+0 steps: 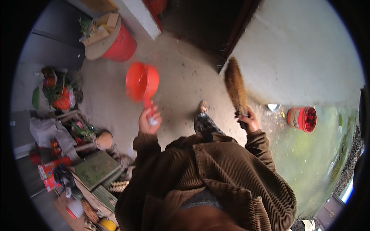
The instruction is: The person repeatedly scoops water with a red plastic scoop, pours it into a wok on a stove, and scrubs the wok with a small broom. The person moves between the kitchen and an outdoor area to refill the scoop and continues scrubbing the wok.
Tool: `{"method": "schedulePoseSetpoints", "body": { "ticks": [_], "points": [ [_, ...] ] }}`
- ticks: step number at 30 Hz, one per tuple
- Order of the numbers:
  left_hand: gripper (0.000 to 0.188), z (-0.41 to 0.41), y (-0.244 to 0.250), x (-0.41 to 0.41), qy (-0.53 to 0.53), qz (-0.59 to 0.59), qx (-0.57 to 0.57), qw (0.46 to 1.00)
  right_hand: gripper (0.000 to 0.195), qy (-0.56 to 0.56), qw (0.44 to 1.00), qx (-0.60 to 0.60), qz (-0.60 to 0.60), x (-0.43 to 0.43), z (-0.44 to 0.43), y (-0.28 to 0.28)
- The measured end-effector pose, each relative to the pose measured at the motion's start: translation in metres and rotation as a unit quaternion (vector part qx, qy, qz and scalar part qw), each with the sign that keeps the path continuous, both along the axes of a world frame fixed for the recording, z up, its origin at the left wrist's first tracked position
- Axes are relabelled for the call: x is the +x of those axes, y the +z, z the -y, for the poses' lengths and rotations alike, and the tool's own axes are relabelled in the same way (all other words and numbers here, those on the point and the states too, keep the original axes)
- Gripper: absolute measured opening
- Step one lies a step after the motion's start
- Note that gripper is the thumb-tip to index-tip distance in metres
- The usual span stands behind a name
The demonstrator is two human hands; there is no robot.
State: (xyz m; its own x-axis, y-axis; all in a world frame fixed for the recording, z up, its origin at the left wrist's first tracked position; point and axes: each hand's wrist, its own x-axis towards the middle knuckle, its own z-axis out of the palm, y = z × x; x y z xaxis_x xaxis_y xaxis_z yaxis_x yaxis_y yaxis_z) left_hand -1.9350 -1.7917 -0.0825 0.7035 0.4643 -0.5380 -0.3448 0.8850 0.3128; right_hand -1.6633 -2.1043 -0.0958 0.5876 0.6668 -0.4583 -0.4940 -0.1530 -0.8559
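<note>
In my left hand [149, 119] is the handle of a red plastic dipper [143, 80], held out over the concrete floor with its round bowl pointing away from me. The bowl is somewhat blurred, and I cannot tell whether it holds anything. My right hand [248, 119] grips a brown bristled brush or short broom [235, 83] by its narrow end, the bristles pointing away from me beside the pale wall. The two tools are apart, one on each side of my body. Between them, one foot [203, 106] shows on the floor.
A red bucket [122, 43] with a board and scraps on top stands at upper left. Bags, vegetables and a green wooden box [96, 170] crowd the left side. At right, a red pail [302, 119] stands near the wall [297, 52]. A dark doorway [202, 23] opens ahead.
</note>
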Motion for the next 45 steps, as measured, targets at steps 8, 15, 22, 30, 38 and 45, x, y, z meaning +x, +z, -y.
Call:
{"method": "schedulePoseSetpoints", "body": {
  "ticks": [8, 15, 22, 30, 38, 45],
  "points": [
    [0.026, -0.118, 0.019, 0.04, 0.093, -0.19, 0.043, 0.976, 0.034, -0.013, 0.983, 0.159, -0.091, 0.122, -0.272, 0.071],
    [0.029, -0.243, -0.011, 0.146, 0.021, -0.102, 0.087, 0.991, 0.023, -0.112, 0.978, 0.161, -0.073, 0.242, -0.39, 0.082],
    [0.034, -0.368, 0.035, 0.351, -0.216, -0.063, 0.104, 0.969, 0.021, -0.258, 0.962, 0.092, -0.012, 0.335, -0.403, 0.089],
    [0.042, -0.453, 0.056, 0.564, -0.316, -0.01, 0.151, 0.937, 0.013, -0.296, 0.952, 0.072, -0.013, 0.425, -0.4, 0.067],
    [0.027, -0.533, 0.072, 0.737, -0.311, 0.01, 0.072, 0.948, 0.013, -0.282, 0.953, 0.09, -0.059, 0.604, -0.516, 0.104],
    [0.033, -0.609, 0.098, 0.846, -0.231, 0.019, 0.093, 0.968, 0.013, -0.213, 0.971, 0.105, 0.022, 0.761, -0.603, 0.135]
  ]
}}
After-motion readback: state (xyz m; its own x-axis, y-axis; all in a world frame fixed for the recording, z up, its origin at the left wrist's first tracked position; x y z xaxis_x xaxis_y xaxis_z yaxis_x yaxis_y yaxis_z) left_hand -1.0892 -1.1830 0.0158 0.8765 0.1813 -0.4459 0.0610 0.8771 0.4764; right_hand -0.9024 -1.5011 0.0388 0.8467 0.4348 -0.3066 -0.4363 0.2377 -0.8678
